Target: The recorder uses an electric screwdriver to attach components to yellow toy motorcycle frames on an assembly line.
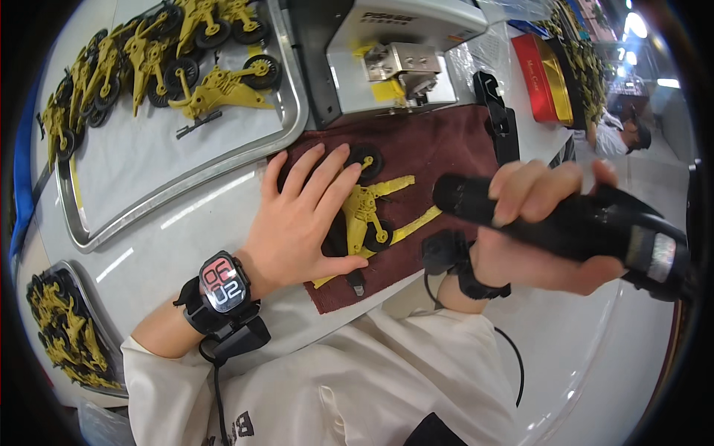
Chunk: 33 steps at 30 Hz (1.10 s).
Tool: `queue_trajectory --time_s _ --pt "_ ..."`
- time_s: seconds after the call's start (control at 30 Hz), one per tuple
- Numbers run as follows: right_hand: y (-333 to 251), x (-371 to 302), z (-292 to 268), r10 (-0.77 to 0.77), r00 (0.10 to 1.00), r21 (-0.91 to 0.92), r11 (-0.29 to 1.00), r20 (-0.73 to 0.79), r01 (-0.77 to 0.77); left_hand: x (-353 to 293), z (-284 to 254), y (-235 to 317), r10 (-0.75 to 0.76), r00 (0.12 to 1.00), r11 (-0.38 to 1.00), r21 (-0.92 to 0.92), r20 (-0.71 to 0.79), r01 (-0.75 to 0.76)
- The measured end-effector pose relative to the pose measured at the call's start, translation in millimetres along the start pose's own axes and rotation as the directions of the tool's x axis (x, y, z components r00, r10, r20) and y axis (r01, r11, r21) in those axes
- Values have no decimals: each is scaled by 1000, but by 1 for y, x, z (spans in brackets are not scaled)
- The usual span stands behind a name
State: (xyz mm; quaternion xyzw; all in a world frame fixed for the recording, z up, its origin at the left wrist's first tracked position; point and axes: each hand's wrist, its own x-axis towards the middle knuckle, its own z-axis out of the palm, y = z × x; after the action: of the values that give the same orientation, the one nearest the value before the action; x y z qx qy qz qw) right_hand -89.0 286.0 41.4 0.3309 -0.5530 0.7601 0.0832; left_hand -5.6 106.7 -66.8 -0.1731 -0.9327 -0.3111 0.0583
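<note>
My left hand (301, 212) is open, fingers spread flat over a dark red cloth (461, 145). Beside its fingers and thumb lies a yellow toy motorcycle (362, 212) with black wheels, partly hidden by the hand. Whether the palm presses on it, I cannot tell. On the cloth around the toy are strips of yellow tape (416, 225). Below my thumb rests a small dark part (357, 282). My right hand (528, 223) is wrapped round a black handheld power tool (595, 227), its thick round nose pointing left above the cloth's right side.
A metal tray (171, 175) of yellow toy motorcycles stands at the far left, a smaller full tray (74, 327) near left. Behind the cloth stands a grey machine (405, 59) with a metal fixture. A red box (541, 78) is far right. Another person (621, 134) sits beyond.
</note>
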Motion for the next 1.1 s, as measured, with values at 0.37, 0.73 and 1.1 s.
queue_trajectory --time_s 0.37,0.73,1.1 --pt "25 69 54 140 936 158 983 -321 -93 -1 4 2 -7 1000 1000 21 -10 7" --pt "-20 -50 -3 20 982 64 997 190 -32 -2 5 0 3 1000 1000 -14 -30 -4" --pt "8 -50 -28 19 938 118 991 347 -63 1 4 2 -8 1000 1000 3 11 7"
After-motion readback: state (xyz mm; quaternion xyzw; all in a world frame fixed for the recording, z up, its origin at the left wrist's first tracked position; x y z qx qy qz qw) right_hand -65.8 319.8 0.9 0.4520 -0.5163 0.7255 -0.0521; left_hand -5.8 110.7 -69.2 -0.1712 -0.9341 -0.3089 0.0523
